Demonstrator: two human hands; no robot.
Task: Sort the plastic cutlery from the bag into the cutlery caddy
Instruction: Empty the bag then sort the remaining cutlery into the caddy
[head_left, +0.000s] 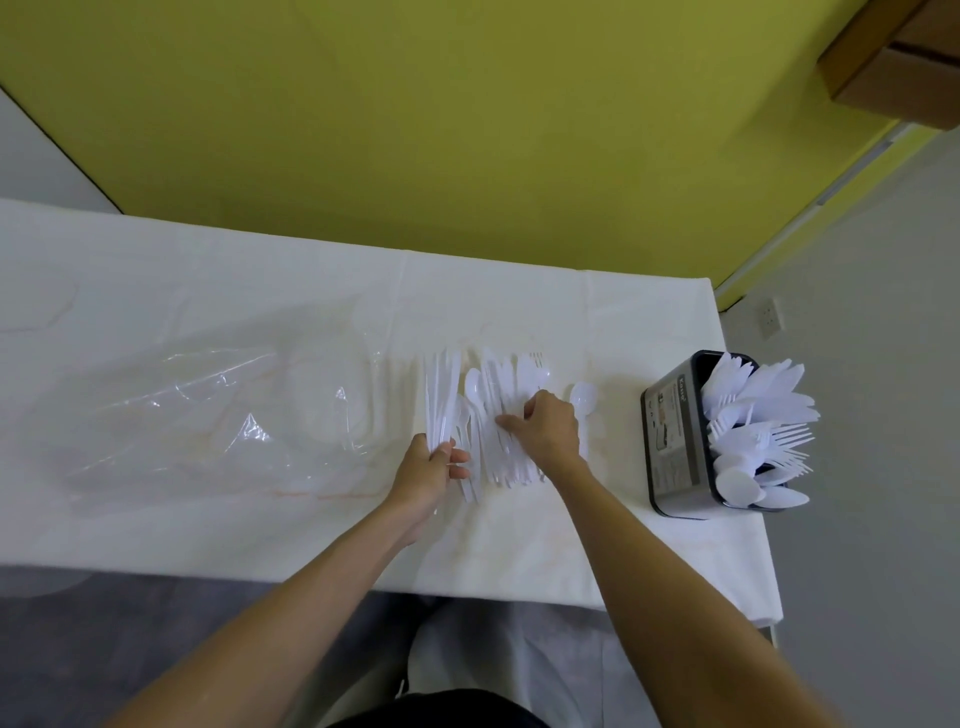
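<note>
Nearest the camera, two bare forearms reach up from the bottom edge over a surface (156, 519) draped in white cloth. On that cloth the left hand (430, 470) is curled, its fingers (460, 457) closed around the lower ends of a bundle of white plastic knives (441, 400) that fans away from it; how many pieces it holds cannot be counted. Just beside it the right hand (549, 428) lies palm down on the loose pile of cutlery (501, 410), fingers pointing left and pressed flat on the pieces, gripping nothing that can be made out. White on white, the pile's pieces blur together and defy counting; one spoon (583, 402) lies apart at its right edge. Left of the pile lies one clear plastic bag (223, 410), crumpled and hard to trace against the cloth. At the surface's right edge stands one dark cutlery caddy (675, 441), already filled with spoons nearest, forks in the middle and knives farthest, its dividers hidden by the handles. Beyond the surface rises a yellow-green wall (441, 130).
</note>
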